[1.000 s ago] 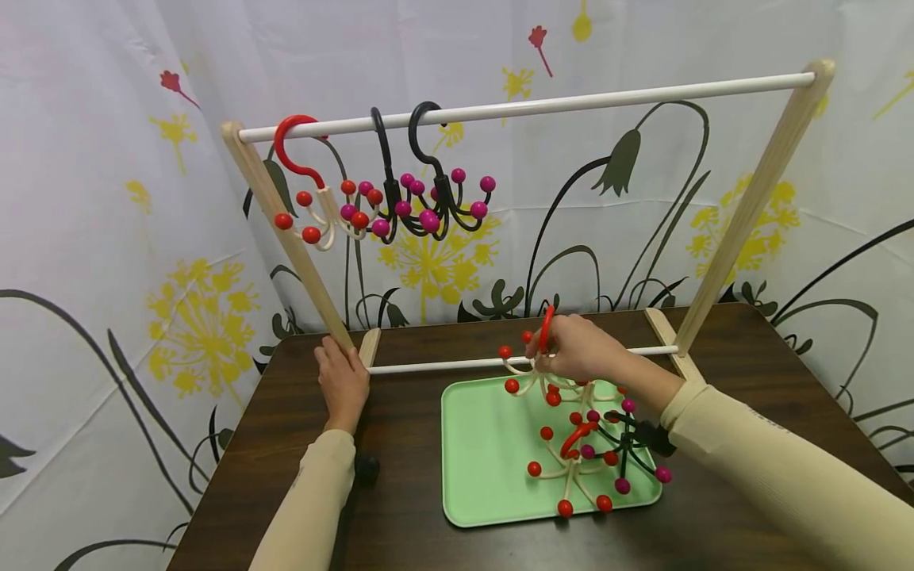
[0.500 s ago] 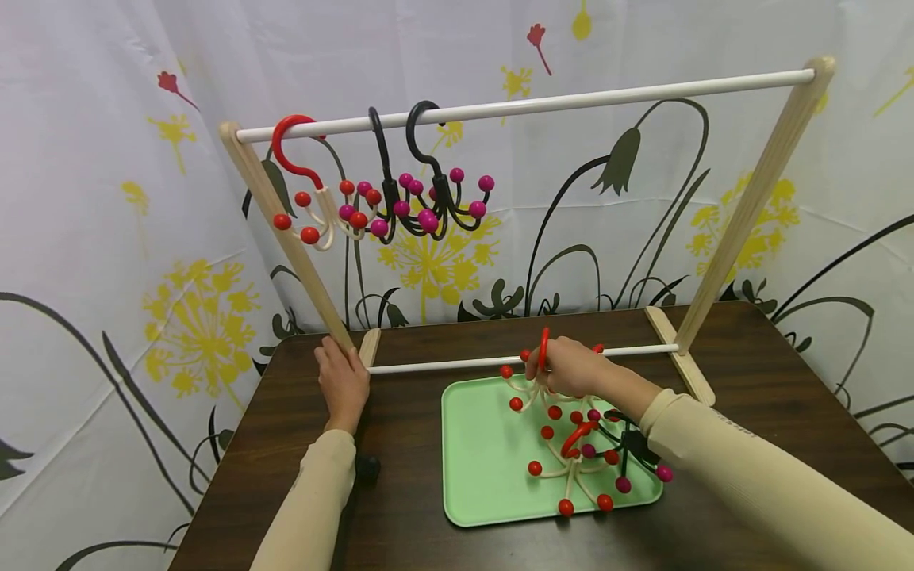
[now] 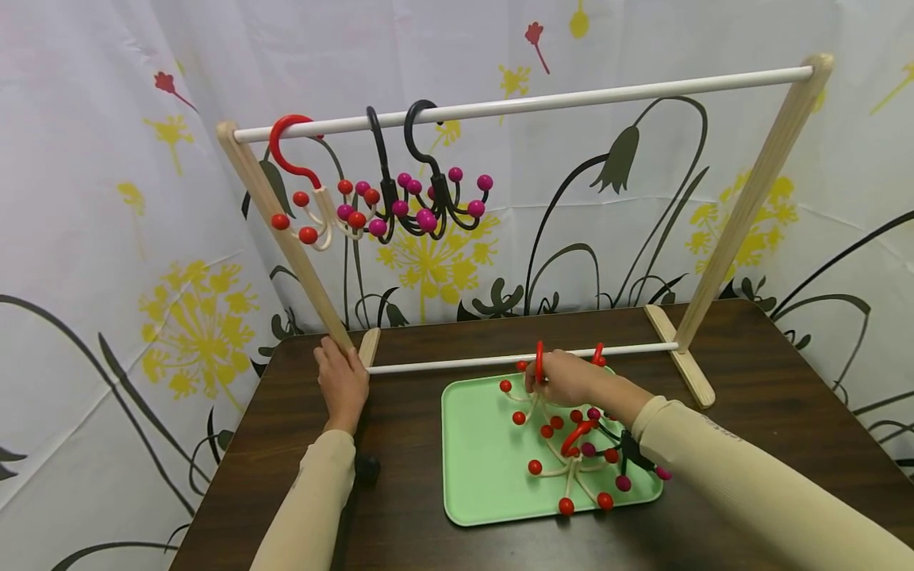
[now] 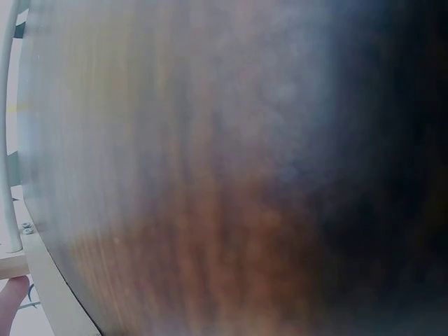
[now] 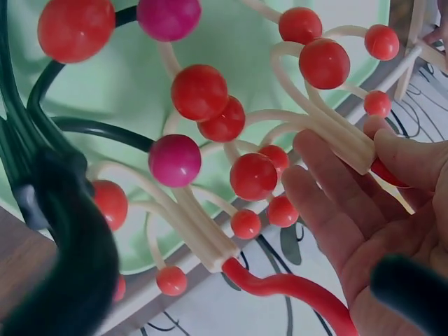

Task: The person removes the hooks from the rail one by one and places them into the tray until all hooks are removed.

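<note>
Lowered since the earlier frame: right hand (image 3: 567, 377) together with the held hanger (image 3: 539, 362); left hand (image 3: 343, 385) and the hung row keep their places.

Entries, left to right:

Left sleeve (image 3: 307, 492), cream; small dark marking, not legible.

Left hand: at the foot of the stand's left post (image 3: 317, 295), touching the wood; whether its fingers grip cannot be told.

Hung on the white rod (image 3: 571, 99), three pieces: one cream hanger (image 3: 324, 202) with red hook and red balls, then left black hanger (image 3: 389, 193) and right black hanger (image 3: 439, 189), both with magenta balls.

Tray (image 3: 478, 452), pale green, on the dark wood-grain table (image 3: 407, 507).

Held hanger: red hook, cream arms, red balls; over the tray's far side, contact with the tray not clear.

Right hand: thumb and fingers pinch its stem below the hook, remaining fingers fairly straight.

Near red-hooked hanger (image 3: 574, 460), far red-hooked hanger (image 3: 598, 353) and magenta-balled black hanger (image 3: 631, 448): on the tray, arms crowded.

Right sleeve (image 3: 714, 460): dark print, unreadable; no brand legible.

Step, as judged: setting the held hanger down. Next move seems to call for seating its arms clear of neighbours, then loosening the pinch.
</note>
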Demonstrator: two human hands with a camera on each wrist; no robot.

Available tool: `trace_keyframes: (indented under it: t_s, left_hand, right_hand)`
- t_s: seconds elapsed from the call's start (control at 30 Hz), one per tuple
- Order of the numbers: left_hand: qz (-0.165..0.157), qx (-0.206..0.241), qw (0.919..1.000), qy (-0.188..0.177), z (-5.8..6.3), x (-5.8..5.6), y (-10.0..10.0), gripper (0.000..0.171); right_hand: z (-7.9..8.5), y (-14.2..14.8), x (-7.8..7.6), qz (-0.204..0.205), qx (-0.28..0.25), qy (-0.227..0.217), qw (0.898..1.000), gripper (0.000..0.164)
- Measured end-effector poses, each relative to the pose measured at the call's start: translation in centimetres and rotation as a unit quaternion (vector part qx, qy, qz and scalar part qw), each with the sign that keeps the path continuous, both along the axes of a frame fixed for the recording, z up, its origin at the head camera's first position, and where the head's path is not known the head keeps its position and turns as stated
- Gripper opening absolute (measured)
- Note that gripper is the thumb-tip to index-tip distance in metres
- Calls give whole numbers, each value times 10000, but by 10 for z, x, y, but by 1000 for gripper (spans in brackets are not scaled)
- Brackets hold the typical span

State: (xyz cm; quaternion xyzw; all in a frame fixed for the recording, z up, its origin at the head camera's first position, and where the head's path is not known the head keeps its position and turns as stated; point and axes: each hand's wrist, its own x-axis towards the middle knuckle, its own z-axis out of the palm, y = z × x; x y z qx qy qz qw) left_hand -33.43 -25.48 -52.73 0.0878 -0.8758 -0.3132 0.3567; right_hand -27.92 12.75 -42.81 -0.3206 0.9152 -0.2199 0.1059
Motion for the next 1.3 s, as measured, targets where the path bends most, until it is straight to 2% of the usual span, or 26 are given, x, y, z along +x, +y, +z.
trace_keyframes:
  t_s: [0.13, 0.3, 0.47, 0.6, 0.9, 1.1, 1.3]
  left_hand:
    - [-21, 14, 10000, 3, 0, 0, 1, 36]
    - [-22, 20, 10000, 39, 0, 0, 1, 35]
    - [-4, 7, 10000, 40, 0, -1, 1, 36]
    - [21, 21, 10000, 39, 0, -1, 1, 37]
    - [6, 44, 10000, 46, 0, 0, 0, 36]
    - [17, 19, 10000, 92, 0, 0, 1, 35]
    - [40, -1, 9999, 126, 0, -1, 1, 35]
  right_hand:
    - [-4, 0, 1, -59, 164, -149, 9997, 19]
    - [-7, 4, 4, -247, 116, -407, 9988, 14]
    - [-5, 9, 7, -161, -25, -352, 9992, 13]
    - [-2, 14, 10, -83, 15, -349, 9994, 14]
    - [7, 20, 19, -368, -50, -701, 9968, 18]
    - [13, 25, 24, -388, 10, -641, 9972, 18]
    - [25, 33, 28, -197, -143, -563, 9981, 17]
